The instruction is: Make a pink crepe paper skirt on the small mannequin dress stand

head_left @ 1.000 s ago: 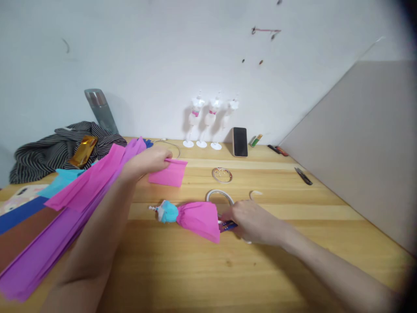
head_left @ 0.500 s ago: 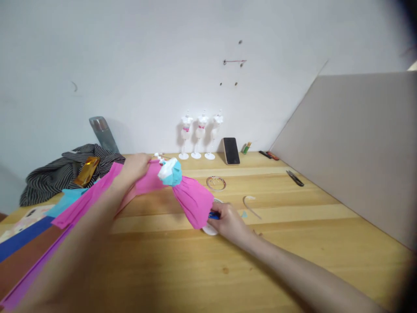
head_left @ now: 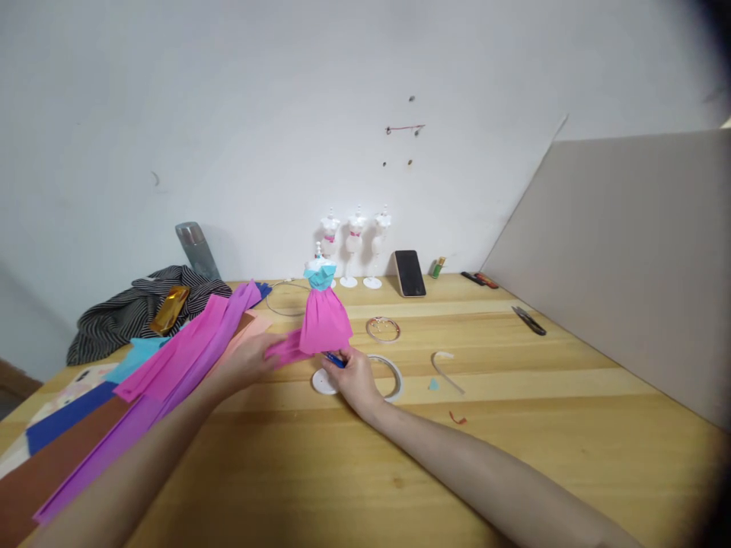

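A small white mannequin wears a dress with a light-blue top and a pink skirt (head_left: 325,316); it stands nearly upright over its round white base (head_left: 324,382). My right hand (head_left: 357,382) is closed under the skirt's hem around the mannequin's stand. A blue object (head_left: 335,360), perhaps a tool handle, shows between those fingers; its kind is hidden. To the left, my left hand (head_left: 251,359) grips a strip of pink crepe paper (head_left: 288,348), which reaches to the skirt. A white roll of tape (head_left: 394,378) lies behind my right hand.
Crepe paper sheets (head_left: 165,380) cover the left side, before a striped cloth (head_left: 114,316) and a bottle (head_left: 197,251). Along the wall stand several bare mannequins (head_left: 355,240) and a phone (head_left: 410,272). A beaded ring (head_left: 383,329), snips (head_left: 529,321) and paper scraps (head_left: 434,384) lie rightward.
The dressed mannequin has gone from tilted to nearly upright. My left hand has come down and nearer from the paper pile, now with the pink strip. My right hand has shifted left.
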A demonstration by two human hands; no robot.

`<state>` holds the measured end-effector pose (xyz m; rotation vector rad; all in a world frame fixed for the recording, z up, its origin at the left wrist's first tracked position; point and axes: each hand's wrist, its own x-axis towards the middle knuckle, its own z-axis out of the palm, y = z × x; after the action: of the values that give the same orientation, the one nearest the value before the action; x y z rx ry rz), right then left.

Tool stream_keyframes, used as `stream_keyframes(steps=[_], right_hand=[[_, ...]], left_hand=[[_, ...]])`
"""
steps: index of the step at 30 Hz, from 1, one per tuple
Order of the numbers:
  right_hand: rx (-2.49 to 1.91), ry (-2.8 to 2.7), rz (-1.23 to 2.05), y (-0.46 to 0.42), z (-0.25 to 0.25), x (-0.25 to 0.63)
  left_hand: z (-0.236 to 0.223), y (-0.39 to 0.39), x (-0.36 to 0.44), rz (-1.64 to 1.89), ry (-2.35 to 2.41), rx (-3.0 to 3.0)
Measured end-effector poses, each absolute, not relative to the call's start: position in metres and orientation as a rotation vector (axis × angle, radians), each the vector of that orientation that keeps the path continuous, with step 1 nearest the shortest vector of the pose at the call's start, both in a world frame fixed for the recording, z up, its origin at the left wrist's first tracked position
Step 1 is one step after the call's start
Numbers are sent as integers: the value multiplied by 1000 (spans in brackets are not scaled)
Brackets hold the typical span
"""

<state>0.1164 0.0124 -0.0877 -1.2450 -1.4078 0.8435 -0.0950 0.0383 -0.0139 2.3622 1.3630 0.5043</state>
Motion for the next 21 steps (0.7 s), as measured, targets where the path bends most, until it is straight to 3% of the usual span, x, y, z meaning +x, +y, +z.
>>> stream_keyframes(steps=[6,11,21], right_hand=[[-1238,-1445,817,11,-96,113],[-1267,-1497,789,8,-98,115],[-1374,-1590,697,6,-92,119]], left_hand=[[13,59,-78,996,1100,1829],[21,66,-53,967,726,1759],[24,63,-24,1074,856,1631]])
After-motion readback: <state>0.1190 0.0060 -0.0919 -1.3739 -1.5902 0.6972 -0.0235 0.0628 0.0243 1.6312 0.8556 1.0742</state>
